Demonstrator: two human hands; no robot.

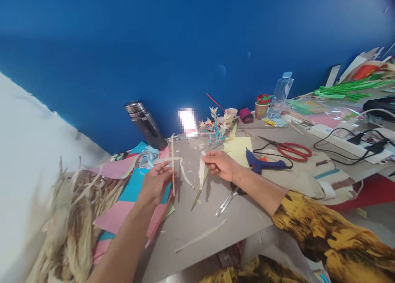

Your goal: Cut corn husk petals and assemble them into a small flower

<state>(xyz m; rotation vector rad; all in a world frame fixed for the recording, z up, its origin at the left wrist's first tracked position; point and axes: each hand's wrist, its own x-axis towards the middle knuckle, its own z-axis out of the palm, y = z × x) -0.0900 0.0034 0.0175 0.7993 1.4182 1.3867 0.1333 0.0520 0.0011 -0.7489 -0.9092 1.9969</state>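
Pinching, left hand (156, 182): fingers closed on thin stick (173, 187); best kept steady.
Right hand (220, 164): fingers clamped on pale strip (201, 174); keep it flat.

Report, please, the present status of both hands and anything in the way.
Left hand: pinching thin stick. Right hand: holding pale strip. Silver-bladed scissors on table near right hand, possibly in the way.

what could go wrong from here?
The strip in the right hand looks thin, so it might tear.
The glue gun lies near the right forearm; if hot, it could burn it.
The silver scissors, partly hidden by that forearm, might get knocked.
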